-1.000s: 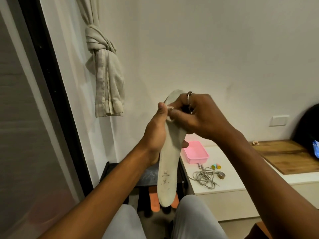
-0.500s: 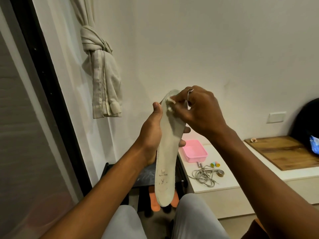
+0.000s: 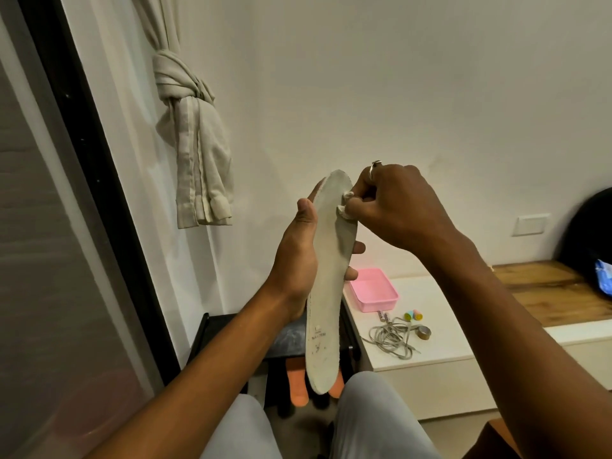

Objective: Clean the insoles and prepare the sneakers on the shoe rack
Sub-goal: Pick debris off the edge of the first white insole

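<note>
A long pale grey insole (image 3: 326, 303) stands nearly upright in front of me, toe end up. My left hand (image 3: 298, 256) grips it from behind at its upper half, thumb on the left edge and fingertips showing on the right. My right hand (image 3: 394, 207) pinches a small white wad of cloth (image 3: 344, 208) and presses it against the insole's upper right edge. A black shoe rack (image 3: 231, 329) stands below, with orange soles (image 3: 298, 380) showing on a lower shelf.
A low white cabinet (image 3: 440, 329) at the right carries a pink tray (image 3: 374, 289), tangled grey laces (image 3: 394, 337), small coloured pieces (image 3: 413, 315) and a tape roll (image 3: 424, 332). A wooden board (image 3: 549, 289) lies further right. A knotted curtain (image 3: 195, 154) hangs by the dark door frame.
The wad in my right hand has slid from the insole's upper middle to its right edge. The insole and my left hand have kept almost the same place.
</note>
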The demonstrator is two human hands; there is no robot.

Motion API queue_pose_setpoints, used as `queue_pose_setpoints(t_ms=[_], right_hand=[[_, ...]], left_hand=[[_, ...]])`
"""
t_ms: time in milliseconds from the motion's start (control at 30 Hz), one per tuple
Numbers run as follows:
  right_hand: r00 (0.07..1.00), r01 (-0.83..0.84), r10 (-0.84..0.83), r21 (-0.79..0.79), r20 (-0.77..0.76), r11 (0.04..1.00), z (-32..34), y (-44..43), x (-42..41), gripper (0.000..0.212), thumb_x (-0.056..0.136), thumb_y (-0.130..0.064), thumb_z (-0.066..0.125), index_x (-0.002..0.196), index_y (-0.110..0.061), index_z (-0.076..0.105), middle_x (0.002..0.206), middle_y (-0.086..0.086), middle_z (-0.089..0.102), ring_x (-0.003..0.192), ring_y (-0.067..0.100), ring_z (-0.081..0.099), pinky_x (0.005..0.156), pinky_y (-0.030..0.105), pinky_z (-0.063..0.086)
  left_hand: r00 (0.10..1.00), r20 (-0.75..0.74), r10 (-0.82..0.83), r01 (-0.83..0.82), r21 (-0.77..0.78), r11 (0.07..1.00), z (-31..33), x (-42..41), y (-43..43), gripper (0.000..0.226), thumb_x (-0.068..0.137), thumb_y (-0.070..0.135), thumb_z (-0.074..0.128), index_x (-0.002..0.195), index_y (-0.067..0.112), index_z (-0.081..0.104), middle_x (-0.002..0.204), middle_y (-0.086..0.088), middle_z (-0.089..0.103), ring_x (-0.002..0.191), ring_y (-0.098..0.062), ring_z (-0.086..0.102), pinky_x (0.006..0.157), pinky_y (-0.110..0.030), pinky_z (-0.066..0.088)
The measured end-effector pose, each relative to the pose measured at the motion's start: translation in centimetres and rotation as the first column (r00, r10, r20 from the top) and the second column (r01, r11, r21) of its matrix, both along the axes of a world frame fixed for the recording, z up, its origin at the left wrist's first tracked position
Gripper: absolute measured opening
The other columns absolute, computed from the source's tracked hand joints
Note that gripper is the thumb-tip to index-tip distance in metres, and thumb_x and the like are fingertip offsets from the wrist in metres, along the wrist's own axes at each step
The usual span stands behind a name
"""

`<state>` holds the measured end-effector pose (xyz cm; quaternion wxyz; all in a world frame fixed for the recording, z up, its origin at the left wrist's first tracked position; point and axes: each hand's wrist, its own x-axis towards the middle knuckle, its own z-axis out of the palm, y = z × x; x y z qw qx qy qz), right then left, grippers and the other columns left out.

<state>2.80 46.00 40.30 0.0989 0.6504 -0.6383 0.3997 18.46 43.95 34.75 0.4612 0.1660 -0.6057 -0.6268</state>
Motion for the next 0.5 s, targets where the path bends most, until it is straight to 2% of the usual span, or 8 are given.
queue_pose_setpoints(t_ms=[67, 133, 200, 267, 333, 400, 500], right_hand=[[0.999, -0.020, 0.023, -0.061, 0.044, 0.998, -0.2, -0.3, 0.0, 0.009, 0.084, -0.027, 0.070, 0.077, -0.021, 0.069, 0.063, -0.010, 0.062, 0.061, 0.012, 0.058, 0.056, 0.031, 0.043], [0.996, -0.017, 0.036, -0.209, 0.085, 0.978, -0.6, -0.6, 0.1, 0.009, 0.087, -0.024, 0.067, 0.080, -0.019, 0.069, 0.069, -0.008, 0.067, 0.065, 0.014, 0.062, 0.061, 0.036, 0.052], [0.991, -0.042, 0.079, -0.317, 0.105, 0.947, -0.9, -0.8, 0.6, 0.008, 0.089, -0.020, 0.066, 0.085, -0.016, 0.070, 0.075, -0.004, 0.069, 0.068, 0.016, 0.064, 0.066, 0.039, 0.055], [0.979, -0.130, 0.177, -0.359, 0.101, 0.924, -1.1, -0.7, 1.4, 0.007, 0.091, -0.019, 0.067, 0.087, -0.016, 0.071, 0.080, -0.003, 0.070, 0.072, 0.015, 0.066, 0.068, 0.036, 0.056], [0.953, -0.257, 0.295, -0.324, 0.071, 0.910, -1.2, -0.2, 2.0, 0.005, 0.093, -0.020, 0.068, 0.089, -0.020, 0.071, 0.084, -0.005, 0.071, 0.075, 0.011, 0.067, 0.066, 0.027, 0.054], [0.916, -0.384, 0.399, -0.213, 0.036, 0.899, -1.2, 0.2, 2.4, 0.006, 0.095, -0.022, 0.070, 0.089, -0.020, 0.072, 0.085, -0.009, 0.070, 0.075, 0.007, 0.067, 0.062, 0.018, 0.050], [0.875, -0.477, 0.482, -0.085, 0.043, 0.875, -1.2, 0.2, 2.1, 0.013, 0.095, -0.025, 0.071, 0.089, -0.014, 0.076, 0.081, -0.010, 0.071, 0.071, 0.012, 0.067, 0.057, 0.021, 0.050]], left_hand=[[1.000, 0.011, -0.016, 0.016, 0.003, 1.000, 0.0, -0.1, 0.1, 0.051, 0.105, 0.056, 0.017, 0.145, 0.042, 0.044, 0.130, -0.014, 0.064, 0.095, -0.032, 0.069, 0.067, -0.045, 0.059], [0.999, 0.034, -0.041, 0.041, 0.005, 0.999, 0.0, -0.2, 0.1, 0.052, 0.105, 0.057, 0.016, 0.145, 0.041, 0.044, 0.130, -0.015, 0.064, 0.093, -0.031, 0.071, 0.066, -0.045, 0.059], [0.998, 0.050, -0.048, 0.047, 0.022, 0.999, 0.0, -0.2, 0.1, 0.055, 0.104, 0.058, 0.017, 0.147, 0.037, 0.044, 0.129, -0.017, 0.064, 0.092, -0.031, 0.071, 0.067, -0.045, 0.058], [0.997, 0.067, -0.039, 0.036, 0.046, 0.998, -0.1, -0.2, 0.0, 0.060, 0.103, 0.059, 0.018, 0.146, 0.029, 0.047, 0.124, -0.020, 0.066, 0.092, -0.032, 0.070, 0.068, -0.045, 0.057], [0.997, 0.073, -0.027, 0.021, 0.075, 0.997, 0.0, -0.1, -0.1, 0.063, 0.104, 0.059, 0.017, 0.137, 0.022, 0.055, 0.114, -0.020, 0.070, 0.089, -0.030, 0.071, 0.065, -0.043, 0.059], [0.998, 0.063, -0.007, 0.001, 0.101, 0.995, 0.0, 0.2, -0.3, 0.061, 0.104, 0.059, 0.018, 0.127, 0.022, 0.061, 0.109, -0.014, 0.074, 0.086, -0.028, 0.073, 0.063, -0.044, 0.061], [0.997, 0.066, 0.037, -0.044, 0.113, 0.993, 0.1, 0.5, -0.6, 0.066, 0.101, 0.063, 0.022, 0.138, 0.021, 0.056, 0.124, -0.015, 0.069, 0.092, -0.032, 0.075, 0.066, -0.047, 0.060]])
